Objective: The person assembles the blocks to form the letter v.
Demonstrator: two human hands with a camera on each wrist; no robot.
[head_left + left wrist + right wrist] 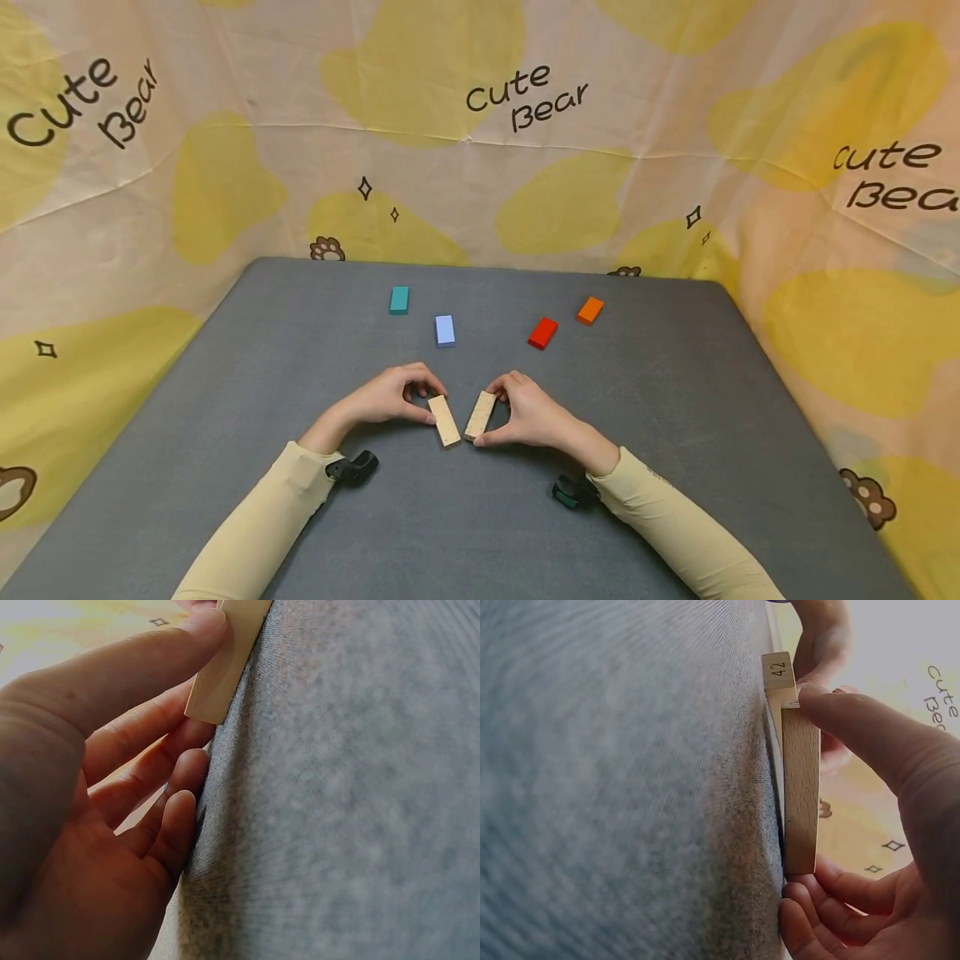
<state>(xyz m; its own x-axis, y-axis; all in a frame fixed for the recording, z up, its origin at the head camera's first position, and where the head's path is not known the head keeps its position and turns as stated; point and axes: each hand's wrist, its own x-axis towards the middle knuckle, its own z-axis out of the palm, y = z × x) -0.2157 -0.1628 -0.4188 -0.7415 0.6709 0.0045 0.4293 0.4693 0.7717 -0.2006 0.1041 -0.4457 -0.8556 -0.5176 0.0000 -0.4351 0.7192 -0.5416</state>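
Observation:
Two plain wooden blocks (444, 422) lie at the middle of the grey table, slanted toward each other with a narrow gap at their near ends. My left hand (387, 395) pinches the left one at its outer side, thumb in front and fingers behind. Between thumb and fingers, my right hand (531, 413) holds the right wooden block (480, 416) by its two ends. Seen from the right wrist, that block (801, 791) rests on the cloth surface, and the other block's end (778, 670) shows a printed 42. The left block (225, 667) also appears in the left wrist view.
Beyond the hands lie a teal block (399, 300), a light blue block (445, 331), a red block (543, 333) and an orange block (590, 311). A printed curtain (480, 192) borders the table (480, 533) behind and at both sides.

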